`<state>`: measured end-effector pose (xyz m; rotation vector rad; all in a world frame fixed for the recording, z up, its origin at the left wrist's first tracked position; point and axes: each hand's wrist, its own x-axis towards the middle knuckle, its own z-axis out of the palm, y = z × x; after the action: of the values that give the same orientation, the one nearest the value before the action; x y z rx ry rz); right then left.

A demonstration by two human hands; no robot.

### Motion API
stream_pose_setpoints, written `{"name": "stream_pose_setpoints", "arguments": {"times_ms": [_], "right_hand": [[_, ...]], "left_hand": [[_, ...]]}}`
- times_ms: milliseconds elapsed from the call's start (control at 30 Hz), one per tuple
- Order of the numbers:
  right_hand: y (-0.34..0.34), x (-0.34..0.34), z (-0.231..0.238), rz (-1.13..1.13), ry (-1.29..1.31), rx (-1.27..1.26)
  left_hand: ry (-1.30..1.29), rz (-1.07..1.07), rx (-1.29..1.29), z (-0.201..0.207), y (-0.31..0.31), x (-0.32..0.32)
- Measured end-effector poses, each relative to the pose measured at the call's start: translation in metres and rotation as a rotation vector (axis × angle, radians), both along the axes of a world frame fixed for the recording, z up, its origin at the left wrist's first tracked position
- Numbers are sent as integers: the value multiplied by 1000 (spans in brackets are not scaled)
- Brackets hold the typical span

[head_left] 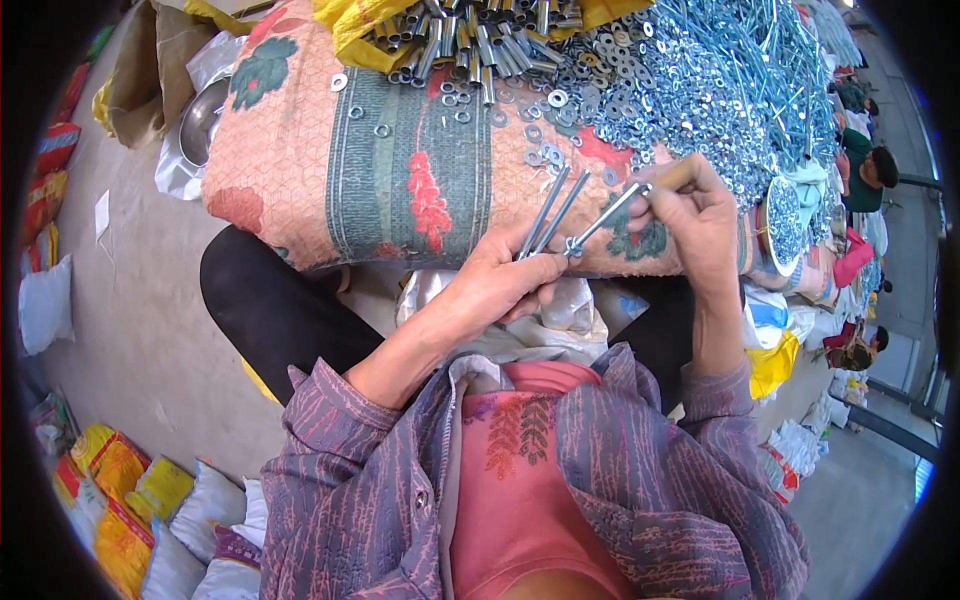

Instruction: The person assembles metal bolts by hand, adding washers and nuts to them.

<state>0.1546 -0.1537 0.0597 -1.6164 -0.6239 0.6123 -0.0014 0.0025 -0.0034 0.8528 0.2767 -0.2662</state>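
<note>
Your left grip (505,270) is closed on two slim rods (549,208); a third rod (610,214) slants from beside it, above the patterned cloth (285,165), to your right grip (648,192), which pinches that rod's far tip. Best steady it near the small metal pieces (573,246) at its lower end, and work lightly, in line, so nothing drops among the loose washers (545,154).

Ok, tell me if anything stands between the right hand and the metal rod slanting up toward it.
Nothing visible does: the fingers of the right hand are at the upper end of the metal rod. The left hand is at its lower end, and the two other rods stand off to the left.
</note>
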Motion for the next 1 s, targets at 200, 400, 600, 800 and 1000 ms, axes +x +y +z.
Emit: {"name": "stream_pose_setpoints", "arguments": {"times_ms": [200,400,600,800,1000], "right_hand": [[-5,-5,0,-9,-87,13],[-1,-9,17,-14,24,-61],[2,-9,8,28,193,-16],[15,-30,1,-45,353,60],[18,-47,6,-49,337,98]], "left_hand": [[9,-43,45,5,3,0],[1,-105,46,6,10,-1],[-16,-98,-16,9,13,-2],[-58,-7,37,10,15,1],[-80,77,6,11,15,2]]}}
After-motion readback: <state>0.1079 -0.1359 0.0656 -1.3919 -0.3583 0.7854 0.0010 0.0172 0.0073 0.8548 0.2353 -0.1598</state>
